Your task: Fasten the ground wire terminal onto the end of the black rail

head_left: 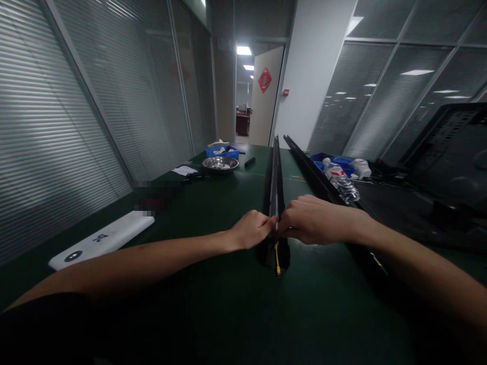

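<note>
A long black rail (274,187) runs away from me along the green table, with a paler strip along its length. At its near end, my left hand (251,228) is closed, thumb and finger pinched at the rail from the left. From the right, my right hand (314,219) is closed too, its bent fingertips meeting the left ones there. What lies between the fingers is hidden. Just below the hands, a short yellow cable (278,259) with a small plug end sticks out of the rail's near end. A second black rail (312,167) lies to the right, partly behind my right forearm.
On the left lies a long white case (101,241) with dark markings. Farther back are a metal bowl (219,165), a blue bin (224,151) and a small black object (250,162). A plastic bottle (340,182), blue trays (322,156) and a large black panel (449,167) occupy the right.
</note>
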Motion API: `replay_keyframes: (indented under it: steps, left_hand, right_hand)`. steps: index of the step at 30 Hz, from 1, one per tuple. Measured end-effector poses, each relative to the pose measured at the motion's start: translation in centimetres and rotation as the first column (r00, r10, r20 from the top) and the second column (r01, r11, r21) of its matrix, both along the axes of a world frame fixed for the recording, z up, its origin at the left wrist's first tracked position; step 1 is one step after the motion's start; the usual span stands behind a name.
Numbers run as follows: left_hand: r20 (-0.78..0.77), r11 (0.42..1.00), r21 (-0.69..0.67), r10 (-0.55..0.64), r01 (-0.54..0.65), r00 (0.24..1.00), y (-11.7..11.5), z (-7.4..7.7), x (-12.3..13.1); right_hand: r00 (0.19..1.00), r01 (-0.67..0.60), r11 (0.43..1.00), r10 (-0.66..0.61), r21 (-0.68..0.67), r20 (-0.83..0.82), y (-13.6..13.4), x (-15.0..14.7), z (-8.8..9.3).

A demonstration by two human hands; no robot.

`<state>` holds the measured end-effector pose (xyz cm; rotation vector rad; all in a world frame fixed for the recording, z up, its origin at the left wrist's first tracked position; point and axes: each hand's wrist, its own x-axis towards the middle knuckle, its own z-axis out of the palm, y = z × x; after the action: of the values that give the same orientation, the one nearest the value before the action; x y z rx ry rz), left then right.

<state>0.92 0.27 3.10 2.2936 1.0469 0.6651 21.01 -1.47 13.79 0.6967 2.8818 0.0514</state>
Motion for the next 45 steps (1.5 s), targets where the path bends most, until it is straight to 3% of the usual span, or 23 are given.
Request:
replay_keyframes:
  steps: [5,16,24,35,45]
  left_hand:
    - [0.013,0.999,-0.024,-0.035,0.035,0.999,0.21,-0.13,-0.19]
    - [0.028,0.999,-0.027,-0.020,0.020,0.999,0.04,-0.10,-0.07]
    - [0.009,1.000,-0.013,0.020,-0.020,1.000,0.19,-0.37,-0.09]
    - [0.037,0.998,-0.042,-0.048,0.049,0.998,0.24,-0.20,-0.31]
    - [0.047,0.998,-0.049,-0.034,0.036,0.998,0.30,-0.34,-0.22]
  right_hand:
    - [1.000,-0.009,0.997,0.007,0.075,0.028,-0.38,-0.35,0.16]
    - [1.000,-0.024,0.996,0.023,0.081,0.014,0.14,-0.18,-0.48]
    - [0.999,-0.032,0.999,0.032,0.003,0.000,0.13,0.07,0.10]
    - [1.000,-0.022,0.998,0.021,0.064,0.010,0.02,-0.12,-0.03]
    - [1.000,-0.015,0.996,0.013,0.091,0.020,-0.04,-0.24,-0.28]
